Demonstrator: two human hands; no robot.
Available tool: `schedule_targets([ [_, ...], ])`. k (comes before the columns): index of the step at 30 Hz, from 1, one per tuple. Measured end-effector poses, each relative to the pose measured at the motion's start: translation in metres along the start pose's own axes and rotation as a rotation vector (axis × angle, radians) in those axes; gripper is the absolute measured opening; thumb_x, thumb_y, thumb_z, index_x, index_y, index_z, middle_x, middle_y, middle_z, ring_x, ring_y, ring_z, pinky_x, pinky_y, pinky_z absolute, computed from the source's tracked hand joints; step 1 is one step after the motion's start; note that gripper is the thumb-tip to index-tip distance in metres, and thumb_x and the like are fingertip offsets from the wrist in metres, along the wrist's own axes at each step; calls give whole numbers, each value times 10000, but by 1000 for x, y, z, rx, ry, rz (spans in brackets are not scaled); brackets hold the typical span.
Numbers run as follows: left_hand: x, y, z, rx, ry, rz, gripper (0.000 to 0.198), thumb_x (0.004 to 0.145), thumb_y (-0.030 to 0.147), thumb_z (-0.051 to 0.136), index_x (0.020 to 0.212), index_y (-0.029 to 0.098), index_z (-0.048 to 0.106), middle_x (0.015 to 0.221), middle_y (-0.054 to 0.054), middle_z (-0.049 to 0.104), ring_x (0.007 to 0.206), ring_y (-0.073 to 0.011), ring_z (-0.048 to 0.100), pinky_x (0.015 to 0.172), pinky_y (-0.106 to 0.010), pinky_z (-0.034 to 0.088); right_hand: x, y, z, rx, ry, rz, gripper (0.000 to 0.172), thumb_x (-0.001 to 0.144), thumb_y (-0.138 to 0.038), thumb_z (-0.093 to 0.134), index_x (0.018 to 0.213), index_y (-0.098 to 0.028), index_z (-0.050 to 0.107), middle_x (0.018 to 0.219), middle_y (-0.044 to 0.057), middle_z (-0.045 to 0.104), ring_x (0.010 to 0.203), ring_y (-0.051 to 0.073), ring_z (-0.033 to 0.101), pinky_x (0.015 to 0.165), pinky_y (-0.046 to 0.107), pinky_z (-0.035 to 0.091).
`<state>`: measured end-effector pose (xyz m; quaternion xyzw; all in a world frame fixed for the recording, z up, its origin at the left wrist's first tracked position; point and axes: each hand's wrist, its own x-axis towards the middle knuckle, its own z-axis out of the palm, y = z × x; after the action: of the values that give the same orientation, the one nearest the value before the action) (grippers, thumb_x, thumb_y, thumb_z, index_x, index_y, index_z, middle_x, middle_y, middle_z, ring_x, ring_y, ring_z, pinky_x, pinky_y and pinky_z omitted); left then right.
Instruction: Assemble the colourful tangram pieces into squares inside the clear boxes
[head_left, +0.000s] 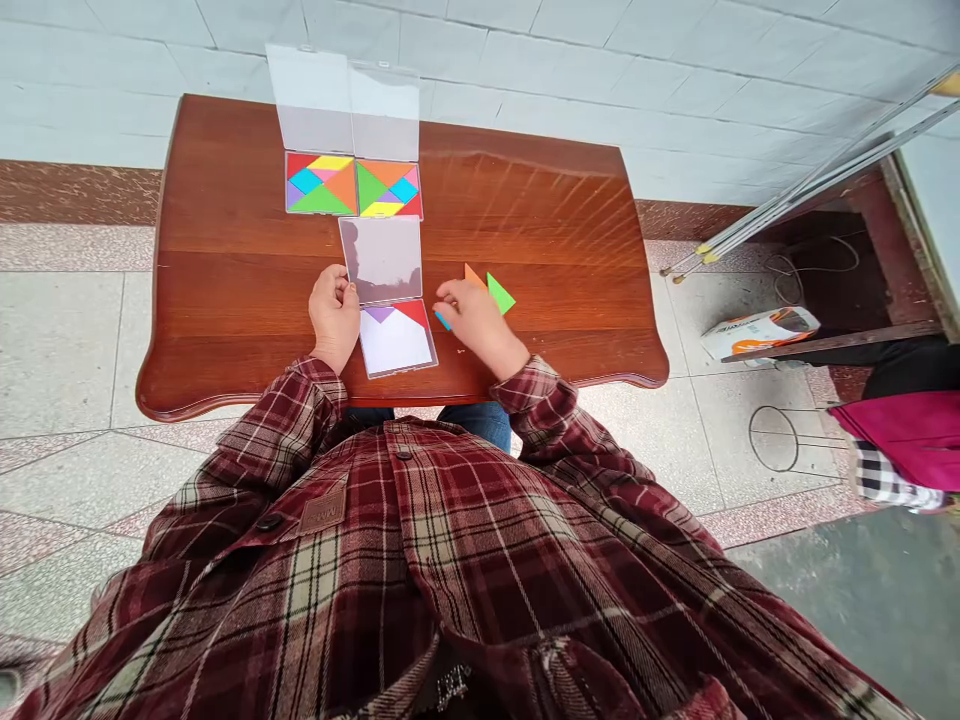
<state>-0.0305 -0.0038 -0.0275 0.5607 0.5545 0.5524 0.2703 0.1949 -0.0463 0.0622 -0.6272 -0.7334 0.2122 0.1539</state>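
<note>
My left hand [334, 316] pinches the lower left corner of a clear plastic case lid [382, 258], which lies on the table. My right hand [471, 322] is shut on a small blue tangram piece [442, 321], with only its tip showing beneath my fingers. Just beyond those fingers lie an orange tangram piece [472, 274] and a green triangle [499, 293]. Between my hands is an open case [396, 338] with a white base, holding purple and red pieces at its far end. Two full, multicoloured tangram sets [321, 183] [388, 188] lie farther off, their clear lids [310, 100] [384, 112] standing open.
The pieces and cases lie on a polished reddish-brown wooden table [525, 200] with a curved front edge. Around it are a tiled floor and wall, metal rods [810, 190], a white packet [761, 332], a wire ring stand [772, 438] and a magenta cloth [900, 440].
</note>
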Motion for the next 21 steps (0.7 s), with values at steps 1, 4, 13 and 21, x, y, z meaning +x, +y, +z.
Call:
schedule_targets([
  [1,0,0,0,0,1,5,193,847,293,617,1006,190,581,729,31,515,693,-100,567,816,-324,535,1,-13,8,-24,-42,-24,190,887,-203,508,1027,-142,621,1017,91,630,927,207,584,852,346,454],
  [4,-1,0,1,5,0,20,192,849,288,612,1014,194,583,738,28,518,713,-108,573,832,-335,529,3,-44,27,-119,-129,-114,230,924,-232,494,1110,-147,601,1130,113,602,1014,226,580,854,349,459],
  [13,-4,1,2,-2,1,37,166,857,303,608,979,194,579,736,22,516,780,-127,589,897,-361,519,20,-76,40,-443,-257,-82,336,960,-330,479,1215,-116,525,1190,158,568,1000,242,627,799,338,495],
  [21,-4,3,2,37,-7,19,176,869,341,586,964,195,563,751,13,515,783,-128,578,866,-343,521,18,-74,39,-513,-244,-205,374,989,-158,248,1148,-78,577,1099,187,624,1004,251,626,807,339,470],
])
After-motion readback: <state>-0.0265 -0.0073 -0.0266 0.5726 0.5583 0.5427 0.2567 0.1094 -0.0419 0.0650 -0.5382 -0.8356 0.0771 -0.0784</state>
